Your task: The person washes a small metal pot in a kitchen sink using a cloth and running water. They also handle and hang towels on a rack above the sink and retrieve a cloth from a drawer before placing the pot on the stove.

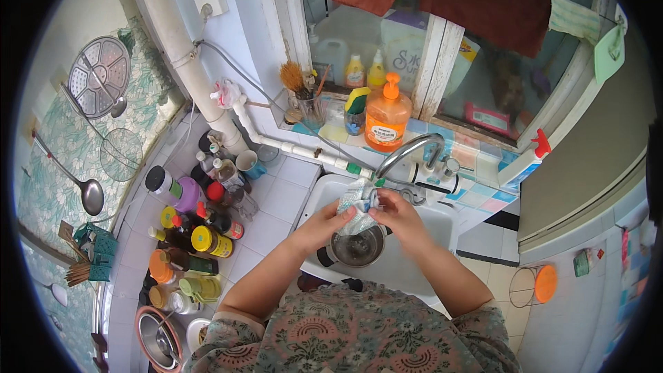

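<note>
Both of my hands meet over the white sink (431,262), below the faucet. Between them is a crumpled pale green and white dishcloth (356,206). My left hand (322,225) grips its left side with the fingers closed. On the other side, my right hand (400,215) pinches the cloth's right edge, where a bluish patch shows. Some fingertips are hidden in its folds. Directly beneath sits a small metal pot (358,249) with dark handles, partly covered by the cloth. A curved chrome faucet (409,146) reaches over the basin just beyond my hands.
On the ledge behind the sink stand an orange pump bottle (388,116), a holder with a yellow-green sponge (356,105) and a spray bottle (530,160). Many jars and bottles (210,240) crowd the tiled counter at left. Ladles and strainers (92,197) hang on the wall.
</note>
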Demonstrator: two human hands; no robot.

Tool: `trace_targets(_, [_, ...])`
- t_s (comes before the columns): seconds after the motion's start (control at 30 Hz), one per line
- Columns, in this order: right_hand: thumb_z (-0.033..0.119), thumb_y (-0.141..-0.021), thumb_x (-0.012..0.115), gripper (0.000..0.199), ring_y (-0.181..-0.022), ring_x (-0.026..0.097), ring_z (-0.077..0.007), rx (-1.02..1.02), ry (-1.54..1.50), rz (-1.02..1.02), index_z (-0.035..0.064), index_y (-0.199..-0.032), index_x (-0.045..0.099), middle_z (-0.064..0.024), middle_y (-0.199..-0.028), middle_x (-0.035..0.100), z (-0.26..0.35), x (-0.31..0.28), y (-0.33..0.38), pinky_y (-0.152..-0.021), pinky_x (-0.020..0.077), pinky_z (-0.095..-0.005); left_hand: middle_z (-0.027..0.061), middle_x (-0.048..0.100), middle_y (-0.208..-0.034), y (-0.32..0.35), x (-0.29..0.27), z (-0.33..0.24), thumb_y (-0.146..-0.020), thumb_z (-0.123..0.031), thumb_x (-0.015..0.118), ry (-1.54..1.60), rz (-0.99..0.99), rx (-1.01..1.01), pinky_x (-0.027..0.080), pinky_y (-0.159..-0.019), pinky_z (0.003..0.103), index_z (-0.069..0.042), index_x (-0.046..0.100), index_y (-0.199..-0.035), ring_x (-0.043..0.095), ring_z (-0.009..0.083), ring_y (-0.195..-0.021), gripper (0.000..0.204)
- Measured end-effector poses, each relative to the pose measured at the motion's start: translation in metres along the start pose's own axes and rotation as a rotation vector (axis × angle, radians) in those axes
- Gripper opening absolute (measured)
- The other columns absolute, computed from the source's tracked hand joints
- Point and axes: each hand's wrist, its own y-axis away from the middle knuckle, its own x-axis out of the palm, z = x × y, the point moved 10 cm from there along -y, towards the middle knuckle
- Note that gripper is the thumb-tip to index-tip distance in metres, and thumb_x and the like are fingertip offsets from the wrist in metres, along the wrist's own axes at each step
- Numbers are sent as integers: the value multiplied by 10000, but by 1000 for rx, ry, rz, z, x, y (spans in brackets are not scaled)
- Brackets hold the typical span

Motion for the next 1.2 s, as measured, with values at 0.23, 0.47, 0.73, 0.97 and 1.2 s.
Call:
trace_targets(0.23, [26,-790,608,388,-930,524,-113,-48,-127,112,41,-1167,517,-34,-1036,561,61,26,-10,-834,434,-274,26,543,-1153,2,-19,-46,-924,-385,479,357,3,144,369,-953,309,-47,467,-1230,509,134,-1072,456])
trace_targets(0.47, [10,-817,570,392,-935,498,-110,-200,22,155,41,-1200,494,-34,-1048,546,106,55,-19,-809,425,-260,51,563,-1153,7,-51,-79,-929,-315,473,58,-176,379,412,-930,342,-31,475,-1217,536,173,-1065,404])
trace_targets(0.73, [146,-864,567,435,-1105,403,-219,-611,428,-97,73,-1272,434,-113,-1169,378,139,54,-13,-895,397,-339,52,573,-1141,10,-63,-99,-951,-266,423,520,-208,414,437,-907,324,-57,499,-1187,558,168,-1036,325])
trace_targets(0.97, [336,-828,635,419,-895,540,-180,-575,667,-42,36,-1102,531,-80,-946,561,130,85,-18,-819,426,-291,42,572,-1131,28,-59,-116,-956,-299,429,371,-363,482,455,-870,326,-61,522,-1167,560,163,-1017,331])
trace_targets(1.2, [239,-944,476,252,-804,481,-62,-560,390,125,23,-1055,544,4,-898,567,189,71,-58,-703,409,-241,38,439,-1293,48,-92,-130,-911,-360,507,-24,-534,444,379,-880,298,-106,409,-1326,417,143,-1153,496])
